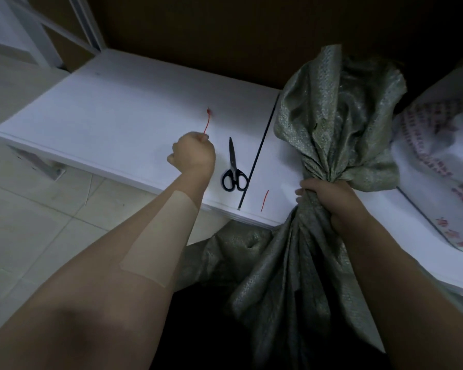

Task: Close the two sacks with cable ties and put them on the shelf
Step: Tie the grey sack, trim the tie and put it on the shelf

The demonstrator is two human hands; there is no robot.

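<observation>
— Nearest to us, what is the right hand (329,198) doing?
— It is clenched round the gathered neck of the grey-green sack (332,124), right at the front edge of the white surface (104,108). The sack's body hangs below that edge toward the floor, and its loose mouth flares out above the fist.
— And the ties?
— A spare cable tie (264,201) lies loose near the edge, just left of that fist. A little farther in lie the black scissors (233,166), between the two hands. Left of them the left hand (193,152) is curled up, pinching the near end of a red cable tie (207,121) whose far end points away over the surface.
— So the step is bringing that tie to the neck?
— I judge so. To do it well, the right fist should not slacken, or the pleats will spread. I'd wrap the tie just above the fist, where the cloth is narrowest, thread the tail through the head and pull hard, since the woven cloth looks stiff.
— The other sack?
— At the far right sits a patterned bundle (439,156), but I cannot tell whether that is it
</observation>
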